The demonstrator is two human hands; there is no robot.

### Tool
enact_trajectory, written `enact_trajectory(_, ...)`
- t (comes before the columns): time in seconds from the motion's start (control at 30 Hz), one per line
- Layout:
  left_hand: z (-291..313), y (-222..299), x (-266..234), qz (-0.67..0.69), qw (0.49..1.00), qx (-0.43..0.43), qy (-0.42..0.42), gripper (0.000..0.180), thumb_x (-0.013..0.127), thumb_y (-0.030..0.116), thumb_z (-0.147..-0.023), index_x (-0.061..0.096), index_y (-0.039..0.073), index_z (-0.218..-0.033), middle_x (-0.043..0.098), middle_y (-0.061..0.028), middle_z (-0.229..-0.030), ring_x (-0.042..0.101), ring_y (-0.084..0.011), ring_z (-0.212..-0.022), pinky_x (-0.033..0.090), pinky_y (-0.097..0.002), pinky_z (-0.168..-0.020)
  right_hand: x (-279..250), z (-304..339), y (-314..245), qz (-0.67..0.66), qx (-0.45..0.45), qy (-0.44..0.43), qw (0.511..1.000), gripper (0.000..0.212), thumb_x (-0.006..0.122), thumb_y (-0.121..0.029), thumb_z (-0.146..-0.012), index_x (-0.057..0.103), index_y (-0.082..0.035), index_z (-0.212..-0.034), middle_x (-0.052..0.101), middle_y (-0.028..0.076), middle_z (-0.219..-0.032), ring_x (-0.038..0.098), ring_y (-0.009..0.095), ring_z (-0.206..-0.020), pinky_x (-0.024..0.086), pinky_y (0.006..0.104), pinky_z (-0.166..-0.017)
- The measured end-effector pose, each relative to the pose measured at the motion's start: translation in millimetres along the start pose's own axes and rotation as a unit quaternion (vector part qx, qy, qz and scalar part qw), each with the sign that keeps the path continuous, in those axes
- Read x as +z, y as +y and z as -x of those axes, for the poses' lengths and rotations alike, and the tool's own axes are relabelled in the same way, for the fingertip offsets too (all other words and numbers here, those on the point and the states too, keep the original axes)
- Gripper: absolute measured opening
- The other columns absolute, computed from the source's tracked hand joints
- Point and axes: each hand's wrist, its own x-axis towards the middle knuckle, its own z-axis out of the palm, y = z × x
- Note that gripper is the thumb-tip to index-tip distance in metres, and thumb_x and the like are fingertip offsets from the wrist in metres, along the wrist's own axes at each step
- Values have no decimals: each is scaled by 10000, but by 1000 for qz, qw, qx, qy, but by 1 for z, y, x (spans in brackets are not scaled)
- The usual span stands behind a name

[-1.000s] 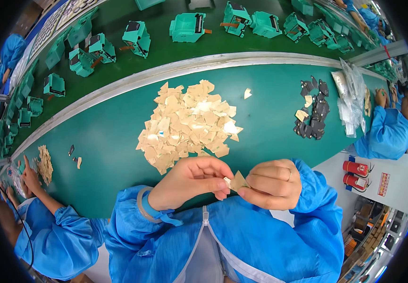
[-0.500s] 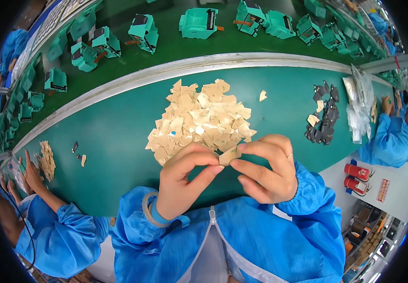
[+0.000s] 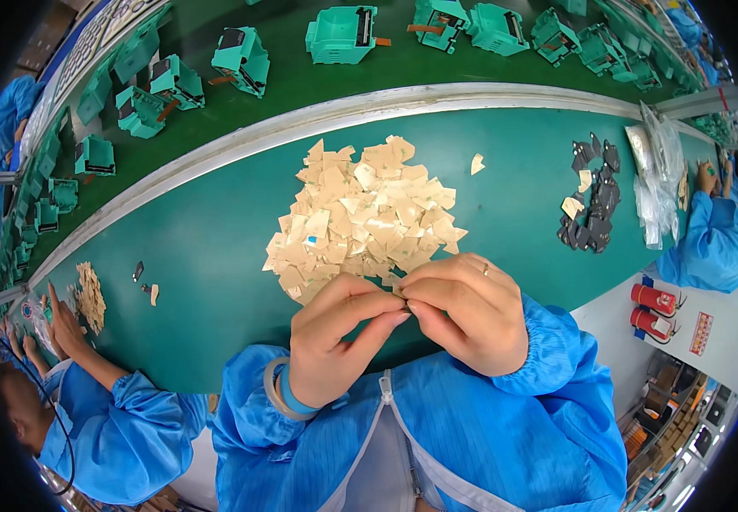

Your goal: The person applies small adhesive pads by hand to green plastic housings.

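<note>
On the near edge of the green bench, left hand and right hand meet fingertip to fingertip, pinching a small item hidden between them, just near of the heap of thin beige paper-backed pieces: judged light, flimsy, best taken by edges.
</note>
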Motion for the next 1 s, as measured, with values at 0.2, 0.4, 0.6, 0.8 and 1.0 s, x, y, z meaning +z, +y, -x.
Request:
enact_trajectory(0.2,9,-12,0,139,987,-80,-6,123,627,-83,-748,593,-20,-848,559,-87,-857,553,-156,-729,448,-256,-654,3,-3,19,-169,138,17,976,116,625,-12,-758,549,-14,-846,581,101,-807,594,247,-724,471,309,-624)
enact_trajectory(0.4,11,-24,3,354,913,-176,99,74,552,-5,-843,551,19,-913,554,-86,-887,539,-155,-744,450,-304,-716,3,-14,39,-73,378,-20,923,107,549,12,-804,552,-1,-910,607,151,-832,613,278,-753,475,317,-651)
enact_trajectory(0.6,6,-21,14,430,872,-194,128,145,556,-34,-838,532,5,-976,610,-76,-893,601,-165,-805,482,-288,-759,16,-8,22,-192,151,2,970,212,576,26,-787,572,-11,-996,580,120,-1008,566,251,-927,456,317,-765)
enact_trajectory(0.8,7,-12,20,440,866,-215,102,223,563,-67,-812,520,-5,-1022,600,-82,-935,601,-182,-863,473,-304,-817,16,-11,12,-302,167,18,938,110,604,-2,-779,555,-33,-872,585,68,-902,537,206,-852,420,293,-765)
enact_trajectory(1.0,-6,-21,0,120,992,-46,16,250,627,-77,-749,583,-16,-988,568,-102,-1002,559,-188,-938,449,-289,-806,-6,-18,21,-75,78,-47,993,125,607,-13,-774,587,-55,-890,557,58,-805,501,258,-775,405,339,-715)
